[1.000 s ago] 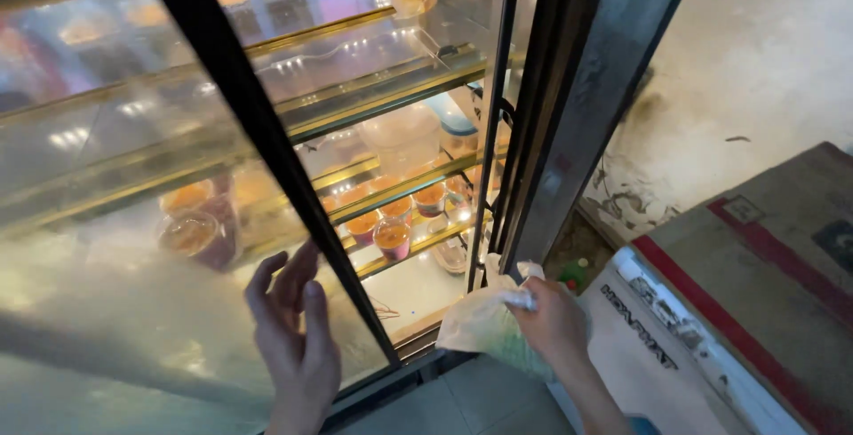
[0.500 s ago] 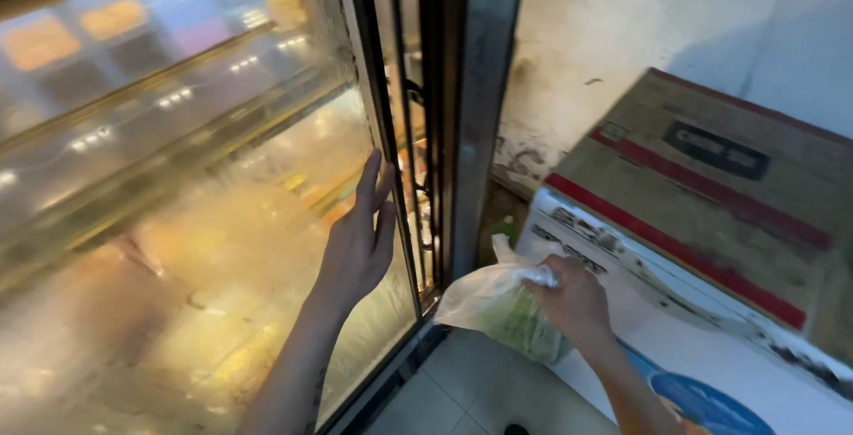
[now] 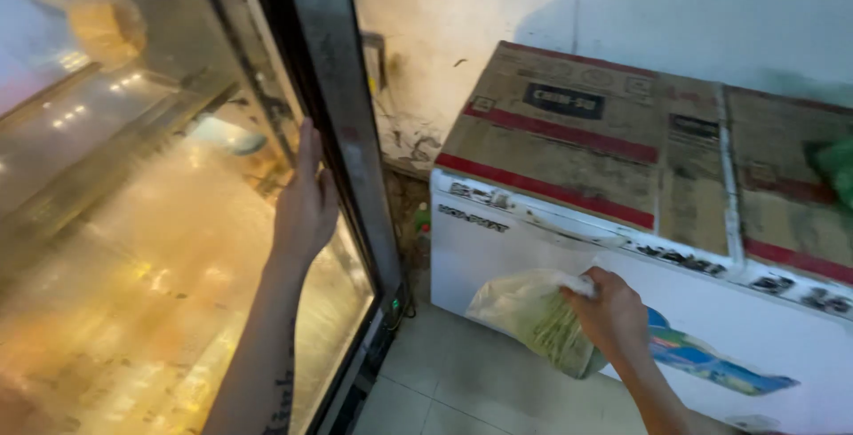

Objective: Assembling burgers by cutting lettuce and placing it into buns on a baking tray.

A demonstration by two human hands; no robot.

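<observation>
My right hand [image 3: 611,312], lower centre, pinches the soft, light clear plastic bag of greens [image 3: 533,318] by its gathered neck; left hand [image 3: 305,208] lies flat, fingers together, on the glass door [image 3: 160,248].

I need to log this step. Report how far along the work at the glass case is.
Done: the bag of greens is outside the case, gripped in the right hand by the white chest freezer. In hand: the left hand lies flat on the glass door near its dark frame. Left: whether the door is fully shut cannot be told.
</observation>
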